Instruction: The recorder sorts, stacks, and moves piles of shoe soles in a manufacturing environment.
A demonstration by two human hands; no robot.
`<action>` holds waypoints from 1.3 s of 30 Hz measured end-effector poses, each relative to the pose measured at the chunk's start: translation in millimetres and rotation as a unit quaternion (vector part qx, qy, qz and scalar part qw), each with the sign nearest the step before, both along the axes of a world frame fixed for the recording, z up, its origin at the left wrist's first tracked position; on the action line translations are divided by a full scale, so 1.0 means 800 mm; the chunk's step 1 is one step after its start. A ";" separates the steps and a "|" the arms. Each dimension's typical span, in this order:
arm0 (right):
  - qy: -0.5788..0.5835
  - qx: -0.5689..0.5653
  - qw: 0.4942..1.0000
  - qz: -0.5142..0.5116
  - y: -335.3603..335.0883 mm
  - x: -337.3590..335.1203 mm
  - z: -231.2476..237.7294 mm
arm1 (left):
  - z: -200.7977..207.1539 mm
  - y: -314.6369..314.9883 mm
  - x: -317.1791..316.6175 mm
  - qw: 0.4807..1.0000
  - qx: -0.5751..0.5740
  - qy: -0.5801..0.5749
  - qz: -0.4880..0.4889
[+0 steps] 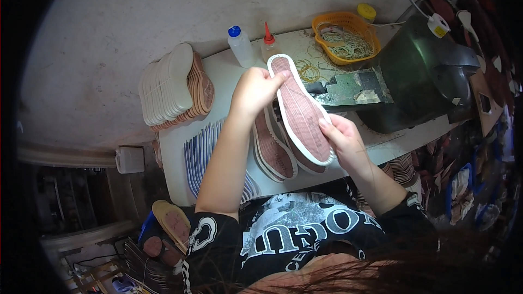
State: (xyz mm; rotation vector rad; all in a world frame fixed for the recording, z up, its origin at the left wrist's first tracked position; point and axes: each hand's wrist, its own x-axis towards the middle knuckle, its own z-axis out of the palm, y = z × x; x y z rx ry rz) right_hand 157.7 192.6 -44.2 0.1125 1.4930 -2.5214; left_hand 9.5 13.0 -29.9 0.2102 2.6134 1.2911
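Note:
A pinkish-brown insole (299,106) with a white rim is held up slantwise over the table between both hands. My left hand (256,91) pinches its narrow upper end, thumb on the brown face. Lower down, my right hand (344,137) grips the wide end at its right edge, thumb on top and the other fingers mostly behind. Under the held piece lie more brown insoles (275,155) with pale rims, partly covered by it. A row of blue-and-white striped insoles (200,155) stands left of them, partly behind my left forearm.
At the table's (175,184) back left are stacked cream insoles (168,84). A blue-capped bottle (238,48), a red-tipped bottle (269,46) and an orange basket (339,23) of rubber bands stand along the back. A dark green machine (406,76) fills the right side.

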 end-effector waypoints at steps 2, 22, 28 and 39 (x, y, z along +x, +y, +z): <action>0.028 0.034 0.999 0.002 -0.032 0.002 0.004 | -0.009 -0.022 -0.011 0.995 0.101 -0.002 -0.007; 0.255 0.361 0.883 0.159 -0.074 0.073 -0.030 | -0.025 -0.063 0.227 0.865 0.204 0.455 -0.054; 0.327 0.453 0.815 0.153 -0.079 0.083 -0.041 | 0.007 -0.089 0.243 0.948 0.175 0.240 0.115; 0.331 0.547 0.767 0.047 -0.132 0.053 -0.086 | -0.087 -0.147 0.224 0.955 -0.201 0.149 0.159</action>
